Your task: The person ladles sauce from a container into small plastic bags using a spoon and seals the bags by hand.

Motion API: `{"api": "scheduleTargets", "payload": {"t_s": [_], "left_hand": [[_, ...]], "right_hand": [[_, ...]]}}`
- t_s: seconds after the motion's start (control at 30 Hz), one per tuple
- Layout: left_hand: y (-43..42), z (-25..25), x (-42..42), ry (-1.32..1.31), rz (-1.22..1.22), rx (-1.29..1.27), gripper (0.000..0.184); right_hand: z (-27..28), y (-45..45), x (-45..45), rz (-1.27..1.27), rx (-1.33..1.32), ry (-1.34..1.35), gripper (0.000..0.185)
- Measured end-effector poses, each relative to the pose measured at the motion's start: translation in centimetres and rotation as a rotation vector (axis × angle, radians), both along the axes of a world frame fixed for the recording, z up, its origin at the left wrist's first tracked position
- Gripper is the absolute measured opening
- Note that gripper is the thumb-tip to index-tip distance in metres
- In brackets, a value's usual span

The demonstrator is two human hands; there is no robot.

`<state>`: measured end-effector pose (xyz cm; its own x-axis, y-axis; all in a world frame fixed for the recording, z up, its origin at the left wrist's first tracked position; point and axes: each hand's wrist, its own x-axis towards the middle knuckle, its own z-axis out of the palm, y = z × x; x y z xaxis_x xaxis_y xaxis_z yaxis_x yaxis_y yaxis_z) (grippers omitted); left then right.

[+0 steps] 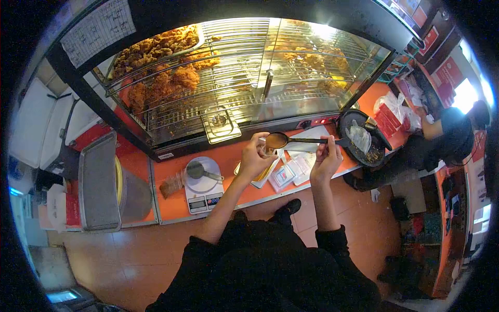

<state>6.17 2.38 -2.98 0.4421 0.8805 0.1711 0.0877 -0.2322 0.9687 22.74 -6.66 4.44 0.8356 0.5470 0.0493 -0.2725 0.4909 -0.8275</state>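
My left hand (253, 158) is closed around a small clear cup (268, 151), held up above the counter in front of the display case. My right hand (326, 162) pinches the handle of a black ladle (306, 140). The ladle lies level and points left, with its bowl of brown sauce (276, 140) just over the cup's rim. Below my hands, partly covered by my left one, is a shallow metal tray (265, 177) with something yellow in it. Clear plastic containers (286, 176) sit beside it.
A heated glass case (270, 86) holds fried chicken (182, 78) on racks. Left on the orange counter are a white scale (200, 195) bearing a grey scoop, a clear jar (170, 186) and a grey bin (135, 192). A black pan (382, 138) and another person (442, 140) are to the right.
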Motion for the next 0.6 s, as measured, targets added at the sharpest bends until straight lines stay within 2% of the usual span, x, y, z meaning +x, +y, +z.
{"api": "scheduleTargets", "payload": {"t_s": [0.43, 0.6], "left_hand": [[-0.5, -0.3, 0.3, -0.021, 0.045, 0.110, 0.071], [-0.5, -0.5, 0.1, -0.032, 0.028, 0.080, 0.069]], "right_hand": [[0.7, 0.0, 0.1, -0.039, 0.023, -0.135, 0.023], [1.7, 0.0, -0.7, -0.073, 0.019, -0.217, 0.023]]}}
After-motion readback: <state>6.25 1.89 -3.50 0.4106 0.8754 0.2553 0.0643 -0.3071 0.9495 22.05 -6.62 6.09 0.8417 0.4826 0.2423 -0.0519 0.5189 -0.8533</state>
